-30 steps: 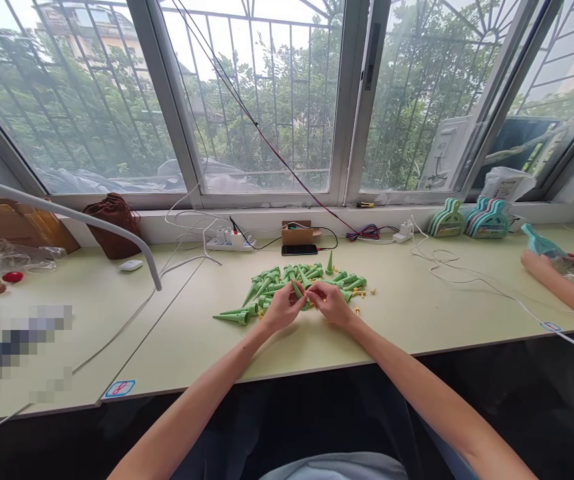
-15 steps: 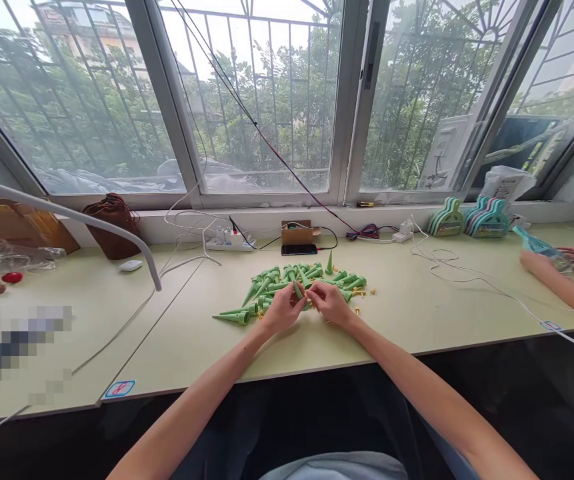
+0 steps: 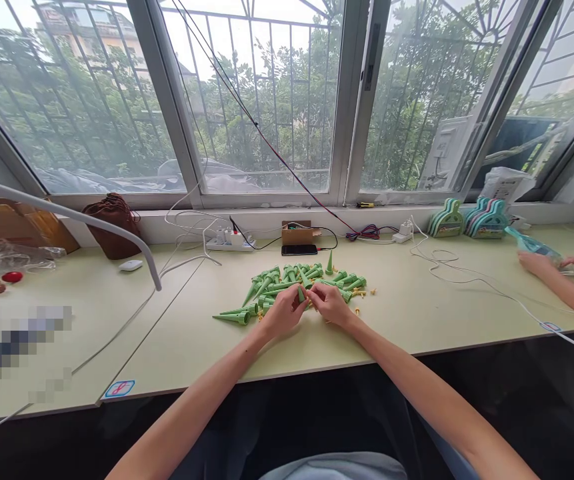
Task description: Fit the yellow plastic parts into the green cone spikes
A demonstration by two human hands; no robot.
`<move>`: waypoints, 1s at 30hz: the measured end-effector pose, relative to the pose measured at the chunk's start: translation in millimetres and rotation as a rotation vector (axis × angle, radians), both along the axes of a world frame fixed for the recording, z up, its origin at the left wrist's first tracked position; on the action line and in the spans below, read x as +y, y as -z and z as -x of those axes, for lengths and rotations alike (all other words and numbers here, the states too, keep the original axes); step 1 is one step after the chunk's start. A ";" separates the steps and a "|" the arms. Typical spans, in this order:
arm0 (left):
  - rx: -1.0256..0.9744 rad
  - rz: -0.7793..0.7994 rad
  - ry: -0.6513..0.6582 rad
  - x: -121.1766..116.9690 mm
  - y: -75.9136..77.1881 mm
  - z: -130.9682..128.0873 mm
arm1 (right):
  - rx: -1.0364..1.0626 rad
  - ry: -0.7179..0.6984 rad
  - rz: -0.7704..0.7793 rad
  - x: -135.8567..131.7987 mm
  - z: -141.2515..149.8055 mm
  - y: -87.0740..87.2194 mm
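A heap of green plastic cone spikes (image 3: 287,283) lies on the pale green table (image 3: 417,313) in front of me, with small yellow pieces (image 3: 361,292) scattered at its right side. My left hand (image 3: 283,311) is closed around one green cone (image 3: 301,294), its tip pointing up and away. My right hand (image 3: 331,304) pinches at the same cone's near end, fingers pressed together; what it holds there is too small to name. Both hands meet at the heap's front edge.
A power strip (image 3: 231,241), a cardboard box (image 3: 297,233) with a phone (image 3: 299,250), and loose white cables (image 3: 447,267) lie behind. Another person's hands (image 3: 561,267) work at the far right near teal packages (image 3: 487,219). A brown pouch (image 3: 113,225) and white lamp arm (image 3: 67,213) stand left.
The cone in my hands has tilted a little more upright and my fingers have shifted on it. The other person's hands at the right have moved slightly.
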State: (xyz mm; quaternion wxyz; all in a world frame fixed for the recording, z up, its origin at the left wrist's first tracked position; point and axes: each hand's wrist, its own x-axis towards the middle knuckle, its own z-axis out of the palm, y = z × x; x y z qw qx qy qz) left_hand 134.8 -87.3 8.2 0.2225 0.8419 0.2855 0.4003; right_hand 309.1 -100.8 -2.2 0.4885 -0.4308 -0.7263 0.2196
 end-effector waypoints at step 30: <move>-0.213 0.298 -0.075 8.3 -1.7 -2.5 | 0.168 0.040 -0.014 1.6 -2.3 -1.9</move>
